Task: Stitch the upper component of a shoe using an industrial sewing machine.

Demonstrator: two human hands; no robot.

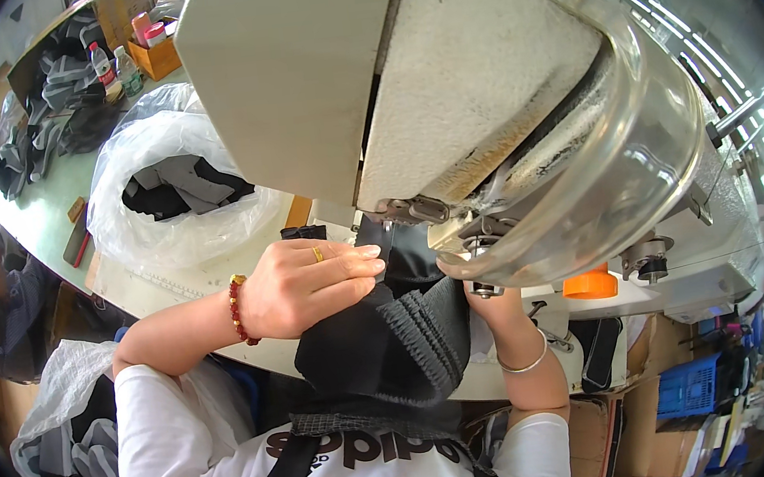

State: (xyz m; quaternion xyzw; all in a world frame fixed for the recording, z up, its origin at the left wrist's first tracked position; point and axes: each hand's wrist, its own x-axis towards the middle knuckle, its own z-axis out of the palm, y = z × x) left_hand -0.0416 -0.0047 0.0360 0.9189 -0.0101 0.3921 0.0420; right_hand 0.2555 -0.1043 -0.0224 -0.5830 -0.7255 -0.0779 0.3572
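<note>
My left hand (312, 286), with a ring and a beaded bracelet, reaches across dark fabric pieces (356, 340) at the sewing machine (478, 86). Its fingers are stretched out to the right and lie close together, with the tips beside the black material under the machine head. A thick stack of layered edges (427, 342) hangs from the fabric toward my lap. My right hand (481, 301) is at the right side of this fabric, mostly behind the clear curved guard (646, 161). Its fingers are hidden, so its grip does not show.
A clear plastic bag (179, 233) of grey and black pieces stands left of the machine. Farther back are fabric scraps (68, 86), bottles (102, 65) and an orange box (156, 60). An orange cap (590, 284) sits right of the guard. A blue crate (688, 389) stands lower right.
</note>
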